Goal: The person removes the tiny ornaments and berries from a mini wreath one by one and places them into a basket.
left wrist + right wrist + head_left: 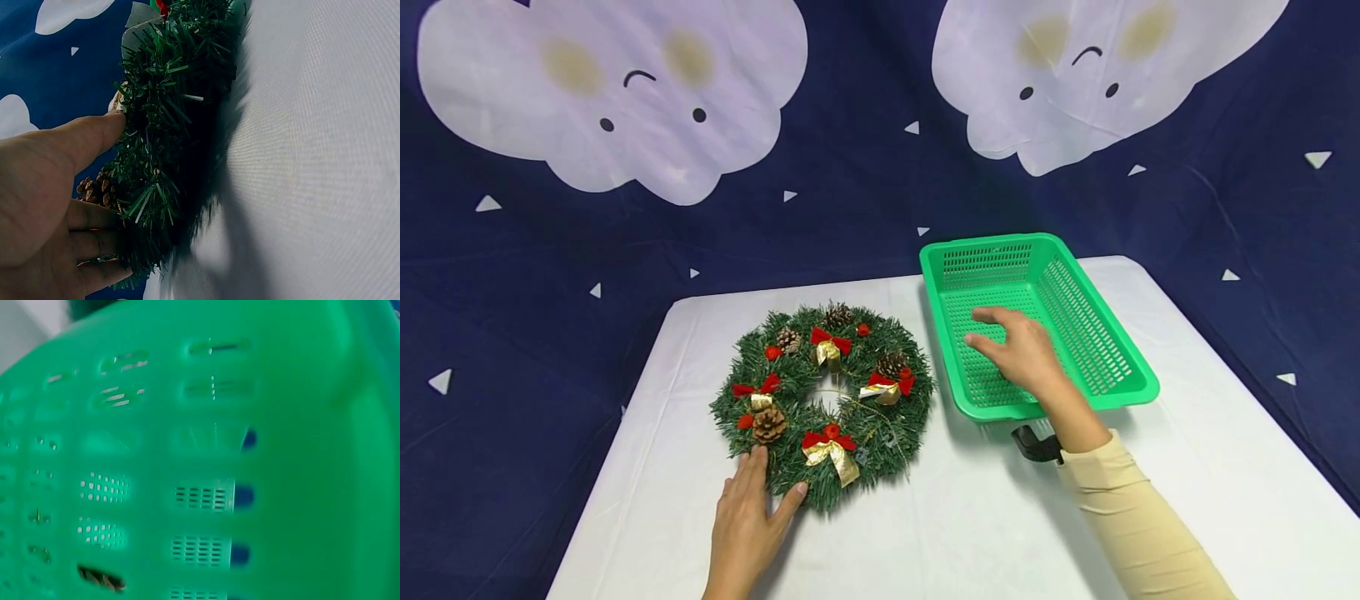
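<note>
A green pine wreath (825, 396) with red and gold bows and pine cones lies flat on the white table (925, 517). My left hand (751, 512) lies at its near edge, fingers straight, thumb and fingertips touching the needles; the left wrist view shows that left hand (53, 206) against the wreath (172, 144). A green perforated plastic basket (1101, 333) stands to the right of the wreath. My right hand (1017, 348) hovers over the basket's inside with fingers loosely spread and holds nothing. The right wrist view is filled by the blurred basket (206, 456).
A dark blue cloth with white clouds (610, 92) hangs behind the table. A black wrist-camera strap (1036, 444) sits on my right forearm. Bare white table lies in front of the wreath and basket.
</note>
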`<state>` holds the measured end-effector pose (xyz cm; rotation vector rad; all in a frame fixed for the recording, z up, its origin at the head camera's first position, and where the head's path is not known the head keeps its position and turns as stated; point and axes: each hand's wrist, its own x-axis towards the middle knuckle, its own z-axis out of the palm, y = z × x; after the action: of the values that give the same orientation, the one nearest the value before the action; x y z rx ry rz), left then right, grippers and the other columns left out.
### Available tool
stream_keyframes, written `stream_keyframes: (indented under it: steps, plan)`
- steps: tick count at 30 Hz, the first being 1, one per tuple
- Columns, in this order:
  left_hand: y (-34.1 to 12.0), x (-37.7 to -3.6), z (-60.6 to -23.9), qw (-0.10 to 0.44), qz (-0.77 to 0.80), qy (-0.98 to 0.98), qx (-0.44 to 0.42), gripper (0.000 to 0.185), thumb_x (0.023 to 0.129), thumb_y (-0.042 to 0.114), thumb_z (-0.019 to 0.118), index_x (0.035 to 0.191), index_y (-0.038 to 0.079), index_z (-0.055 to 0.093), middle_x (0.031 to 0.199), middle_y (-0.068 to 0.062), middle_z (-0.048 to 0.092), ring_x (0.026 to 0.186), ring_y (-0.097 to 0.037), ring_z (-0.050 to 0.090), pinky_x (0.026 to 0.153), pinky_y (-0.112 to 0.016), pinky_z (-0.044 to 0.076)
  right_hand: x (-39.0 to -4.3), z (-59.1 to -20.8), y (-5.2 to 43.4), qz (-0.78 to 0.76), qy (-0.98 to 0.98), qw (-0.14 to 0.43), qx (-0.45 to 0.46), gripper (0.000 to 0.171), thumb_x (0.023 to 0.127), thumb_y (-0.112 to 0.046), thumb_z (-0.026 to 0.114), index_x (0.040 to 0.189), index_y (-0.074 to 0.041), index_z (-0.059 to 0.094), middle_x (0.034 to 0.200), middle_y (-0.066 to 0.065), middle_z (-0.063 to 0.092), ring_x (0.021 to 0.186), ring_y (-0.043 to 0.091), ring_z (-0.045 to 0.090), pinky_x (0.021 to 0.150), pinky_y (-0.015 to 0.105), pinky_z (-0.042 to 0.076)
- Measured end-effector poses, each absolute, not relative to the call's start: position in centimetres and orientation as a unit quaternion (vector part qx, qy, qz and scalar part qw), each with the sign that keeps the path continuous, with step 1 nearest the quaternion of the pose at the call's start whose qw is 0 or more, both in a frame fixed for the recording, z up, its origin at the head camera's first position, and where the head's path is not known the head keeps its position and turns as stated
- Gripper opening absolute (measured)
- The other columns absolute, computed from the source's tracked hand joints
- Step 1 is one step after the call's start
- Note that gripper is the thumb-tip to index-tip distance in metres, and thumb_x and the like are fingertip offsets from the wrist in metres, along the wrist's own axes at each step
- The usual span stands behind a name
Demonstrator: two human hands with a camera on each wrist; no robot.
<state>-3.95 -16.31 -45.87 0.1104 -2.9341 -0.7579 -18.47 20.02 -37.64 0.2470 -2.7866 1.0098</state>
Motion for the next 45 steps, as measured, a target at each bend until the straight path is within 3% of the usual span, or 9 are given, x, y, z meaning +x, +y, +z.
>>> stream_keyframes:
  steps: [24,36,45]
  plan:
    - [-16.4,-3.9,-46.0,0.055,-0.252,-0.965,0.038,0.082,0.086,0.046,0.063,0.144,-0.004,0.034,0.149,-0.024,0.035,0.14,-0.043,0.028,0.11,-0.06,0.024,-18.2,-37.5,15.5,0.346,-0.928,0.084,0.111,0.052,0.087,-0.036,0.067,0.132,-0.013,0.055,0.13,0.007,0.061,0.125,0.031,0.051,0.103,0.052,0.04]
    - [-16.4,-3.9,-46.1,0.067,-0.252,-0.965,0.035,0.081,0.085,0.045,0.065,0.143,-0.004,0.036,0.148,-0.024,0.036,0.138,-0.044,0.03,0.109,-0.061,0.025,-18.3,-37.6,13.5,0.328,-0.933,0.082,0.126,0.057,0.084,-0.037,0.07,0.133,-0.013,0.054,0.139,0.014,0.052,0.131,0.034,0.044,0.107,0.055,0.037]
    - [-16.5,-3.9,-46.0,0.056,-0.258,-0.964,0.038,0.082,0.086,0.046,0.063,0.144,-0.004,0.034,0.149,-0.023,0.034,0.14,-0.043,0.028,0.111,-0.06,0.023,-18.5,-37.8,12.5,0.33,-0.933,0.072,0.123,0.058,0.084,-0.038,0.069,0.134,-0.013,0.054,0.137,0.014,0.054,0.129,0.035,0.047,0.104,0.056,0.039]
